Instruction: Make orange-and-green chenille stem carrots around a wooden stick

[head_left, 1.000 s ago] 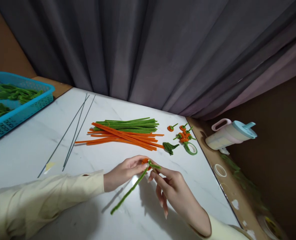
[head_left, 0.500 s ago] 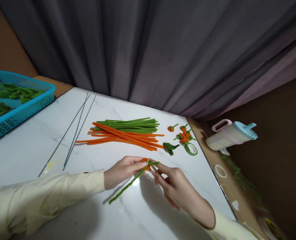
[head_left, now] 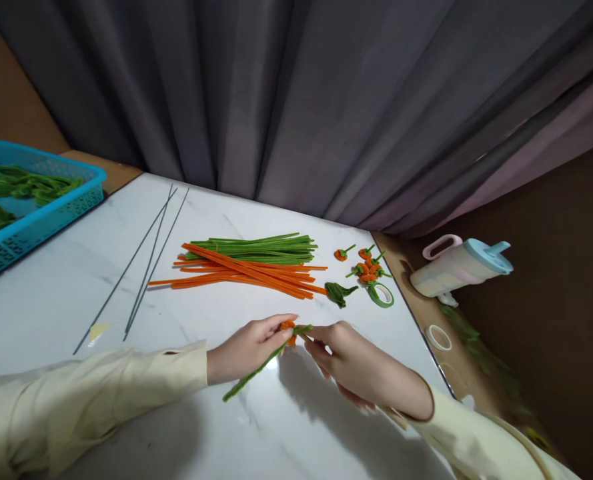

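Pinched in my left hand (head_left: pixel 251 347) is a small orange pipe-cleaner piece (head_left: pixel 288 325), round in shape. A green pipe cleaner (head_left: pixel 256 375) is joined to it; its long tail slants down to the left and its short end (head_left: pixel 303 329) points right. My right hand (head_left: pixel 349 357) is closed, fingertips touching or very near that short end. A thin tan stick-like tool (head_left: pixel 395 418) shows below the right wrist and between the fingers; its kind is unclear. Behind the hands lie orange pipe cleaners (head_left: pixel 246 273) and green pipe cleaners (head_left: pixel 256 248).
Several finished orange pieces with green stems (head_left: pixel 369 270) lie at the right, by a green tape roll (head_left: pixel 380 295) and a green leafy bundle (head_left: pixel 340 293). Thin dark wires (head_left: pixel 149 267) and a blue basket (head_left: pixel 83 193) are left. A tumbler (head_left: pixel 459 267) and white ring (head_left: pixel 439 338) stand right.
The short green end has turned and looks shorter to the camera. My right hand has tilted, its wrist now higher, and the green tail has swung slightly right. The view has shifted a little.
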`<action>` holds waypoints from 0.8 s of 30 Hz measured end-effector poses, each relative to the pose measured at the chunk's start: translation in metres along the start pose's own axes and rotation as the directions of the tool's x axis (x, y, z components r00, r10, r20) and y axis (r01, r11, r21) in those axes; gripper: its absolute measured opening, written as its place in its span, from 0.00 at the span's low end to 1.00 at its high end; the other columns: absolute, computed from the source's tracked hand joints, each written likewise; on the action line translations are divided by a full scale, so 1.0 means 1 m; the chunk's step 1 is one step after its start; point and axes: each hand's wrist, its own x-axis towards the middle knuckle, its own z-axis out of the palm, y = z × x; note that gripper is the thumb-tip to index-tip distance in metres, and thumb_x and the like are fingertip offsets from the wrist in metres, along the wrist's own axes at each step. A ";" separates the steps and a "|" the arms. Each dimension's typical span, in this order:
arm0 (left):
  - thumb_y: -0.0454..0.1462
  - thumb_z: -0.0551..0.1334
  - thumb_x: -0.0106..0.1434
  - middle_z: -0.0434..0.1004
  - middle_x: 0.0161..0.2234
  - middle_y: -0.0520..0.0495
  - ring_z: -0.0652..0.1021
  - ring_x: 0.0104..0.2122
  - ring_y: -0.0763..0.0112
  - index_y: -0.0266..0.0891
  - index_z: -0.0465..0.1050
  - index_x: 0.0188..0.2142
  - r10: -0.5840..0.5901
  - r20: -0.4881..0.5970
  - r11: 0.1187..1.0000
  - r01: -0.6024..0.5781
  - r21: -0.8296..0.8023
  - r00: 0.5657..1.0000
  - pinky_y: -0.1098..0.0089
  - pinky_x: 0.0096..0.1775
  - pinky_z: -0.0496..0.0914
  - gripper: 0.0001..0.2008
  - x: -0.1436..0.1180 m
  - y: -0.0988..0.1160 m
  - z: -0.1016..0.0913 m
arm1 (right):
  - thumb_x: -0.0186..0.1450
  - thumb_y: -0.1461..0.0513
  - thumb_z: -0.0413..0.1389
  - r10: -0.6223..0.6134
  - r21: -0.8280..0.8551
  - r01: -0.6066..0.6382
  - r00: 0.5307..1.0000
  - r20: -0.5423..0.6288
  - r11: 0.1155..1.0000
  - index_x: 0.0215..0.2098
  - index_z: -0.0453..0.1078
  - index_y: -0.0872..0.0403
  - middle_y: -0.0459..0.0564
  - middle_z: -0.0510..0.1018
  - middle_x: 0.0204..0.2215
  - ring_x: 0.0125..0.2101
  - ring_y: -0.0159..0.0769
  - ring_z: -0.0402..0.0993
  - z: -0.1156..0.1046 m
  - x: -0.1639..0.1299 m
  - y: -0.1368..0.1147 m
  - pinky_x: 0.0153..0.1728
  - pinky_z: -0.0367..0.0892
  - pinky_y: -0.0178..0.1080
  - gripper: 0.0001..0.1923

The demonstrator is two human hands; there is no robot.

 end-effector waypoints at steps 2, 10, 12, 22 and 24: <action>0.45 0.59 0.61 0.73 0.41 0.43 0.73 0.37 0.66 0.38 0.68 0.53 -0.012 0.032 0.997 0.014 -0.075 0.999 0.64 0.43 0.66 0.22 0.001 0.003 0.000 | 0.65 0.64 0.43 0.036 0.043 -0.038 0.998 0.052 0.998 0.29 0.59 0.55 0.36 0.57 0.10 0.05 0.25 0.55 -0.007 -0.003 -0.003 0.05 0.49 0.26 0.08; 0.37 0.62 0.58 0.67 0.28 0.48 0.67 0.27 0.75 0.32 0.74 0.38 -0.139 0.119 0.808 0.182 -0.560 0.983 0.69 0.38 0.65 0.10 0.011 0.014 -0.009 | 0.69 0.55 0.42 -0.146 0.147 0.166 0.980 -0.134 0.975 0.49 0.60 0.54 0.47 0.74 0.30 0.13 0.26 0.68 -0.004 -0.007 0.036 0.13 0.62 0.29 0.15; 0.35 0.61 0.58 0.65 0.27 0.48 0.64 0.25 0.76 0.31 0.74 0.37 -0.163 0.180 0.746 0.241 -0.621 0.970 0.68 0.38 0.65 0.09 0.014 0.013 -0.011 | 0.70 0.57 0.41 -0.250 -0.112 0.224 0.872 -0.422 0.968 0.42 0.63 0.56 0.47 0.73 0.25 0.17 0.30 0.68 0.010 0.003 0.057 0.22 0.65 0.34 0.13; 0.35 0.58 0.59 0.62 0.26 0.49 0.61 0.23 0.78 0.30 0.74 0.42 -0.182 0.339 0.747 0.354 -0.563 0.923 0.68 0.36 0.65 0.13 0.012 0.013 -0.015 | 0.71 0.65 0.39 -0.589 -0.670 0.179 0.668 -0.454 0.720 0.42 0.67 0.58 0.54 0.72 0.31 0.31 0.37 0.70 0.037 0.034 0.091 0.31 0.64 0.35 0.15; 0.35 0.58 0.59 0.63 0.26 0.49 0.61 0.22 0.78 0.31 0.74 0.40 -0.173 0.345 0.758 0.349 -0.551 0.922 0.68 0.36 0.65 0.12 0.012 0.014 -0.015 | 0.71 0.64 0.40 -0.571 -0.564 0.264 0.667 -0.479 0.782 0.42 0.67 0.57 0.54 0.73 0.32 0.32 0.36 0.70 0.034 0.030 0.087 0.32 0.65 0.35 0.15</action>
